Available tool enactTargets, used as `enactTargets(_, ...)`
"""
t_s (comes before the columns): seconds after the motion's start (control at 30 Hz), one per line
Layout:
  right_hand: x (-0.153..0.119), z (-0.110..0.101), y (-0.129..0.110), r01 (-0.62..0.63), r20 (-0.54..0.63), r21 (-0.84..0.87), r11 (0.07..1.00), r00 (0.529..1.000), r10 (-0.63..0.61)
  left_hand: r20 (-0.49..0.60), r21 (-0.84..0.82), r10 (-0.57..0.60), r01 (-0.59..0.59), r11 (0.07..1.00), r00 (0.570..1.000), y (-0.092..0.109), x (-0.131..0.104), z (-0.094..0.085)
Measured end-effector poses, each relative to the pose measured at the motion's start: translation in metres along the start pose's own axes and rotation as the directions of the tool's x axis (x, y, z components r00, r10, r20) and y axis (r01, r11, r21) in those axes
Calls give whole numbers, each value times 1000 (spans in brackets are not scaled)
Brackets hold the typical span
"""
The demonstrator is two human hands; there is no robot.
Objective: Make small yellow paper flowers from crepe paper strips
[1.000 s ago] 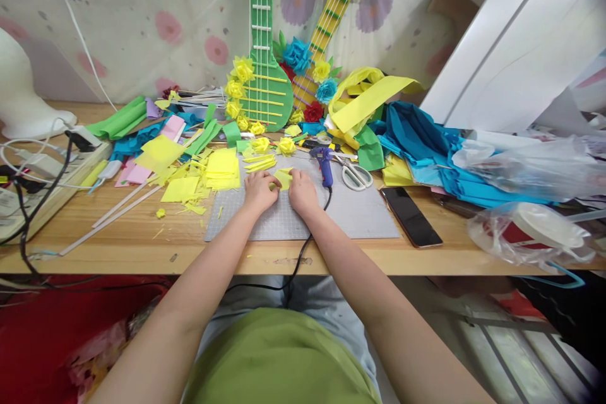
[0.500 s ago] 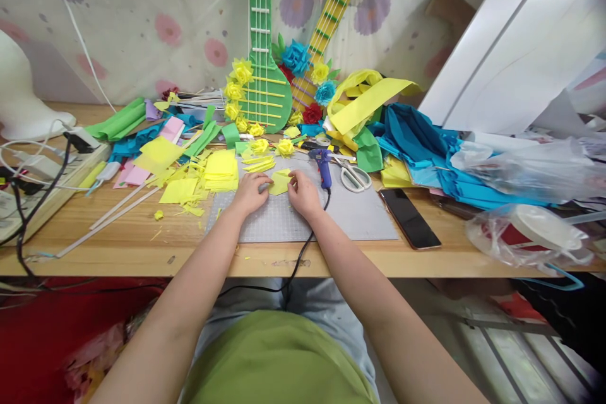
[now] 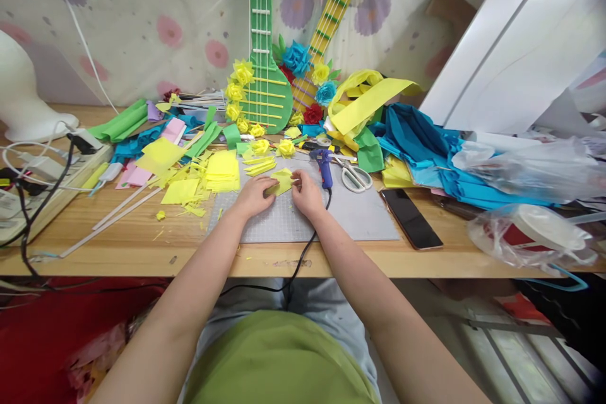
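Observation:
Between my two hands is a piece of yellow crepe paper [image 3: 284,180], held just above the grey cutting mat [image 3: 350,221]. My left hand [image 3: 256,196] pinches its left edge, and my right hand [image 3: 305,191] grips its right edge with thumb and fingers. Behind the paper lie several folded yellow strips [image 3: 259,166] and yellow paper roses [image 3: 285,148]. A stack of yellow paper squares [image 3: 222,170] sits to the left of my left hand. Close to my right hand are a blue glue gun [image 3: 324,168] and white-handled scissors [image 3: 356,178].
A green paper-flower lute [image 3: 268,95] and a yellow one [image 3: 331,9] lean on the back wall. The glue gun's black cord [image 3: 303,252] runs over the table edge. A phone [image 3: 411,218] lies right of the mat; blue crepe paper [image 3: 421,139] is piled behind it. A power strip [image 3: 57,196] stands left.
My left hand has shifted slightly right, toward my right hand, covering more of the paper's left edge. The paper is tilted a little differently. Both hands keep their grip.

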State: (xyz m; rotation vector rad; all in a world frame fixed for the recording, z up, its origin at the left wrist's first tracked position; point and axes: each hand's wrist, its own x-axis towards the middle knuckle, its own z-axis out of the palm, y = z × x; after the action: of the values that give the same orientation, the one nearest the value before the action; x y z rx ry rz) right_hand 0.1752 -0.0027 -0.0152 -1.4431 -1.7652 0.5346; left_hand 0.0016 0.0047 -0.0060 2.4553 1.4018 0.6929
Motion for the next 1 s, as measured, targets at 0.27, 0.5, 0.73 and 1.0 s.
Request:
enactTargets(0.27, 2, 5, 6, 94, -73, 25, 995, 993, -92, -81, 45, -59, 63, 997, 995, 8, 4, 5)
enactTargets(0.5, 3, 8, 4, -49, -164, 115, 992, 984, 67, -124, 28, -98, 102, 994, 987, 21, 8, 13)
enactTargets(0.73, 7, 14, 5, -28, -174, 348, 937, 980, 94, -184, -135, -192, 169, 976, 964, 17, 7, 19)
enactTargets(1.0, 3, 9, 3, -74, -161, 204, 976, 981, 108, -197, -278, -232, 173, 945, 952, 14, 6, 20)
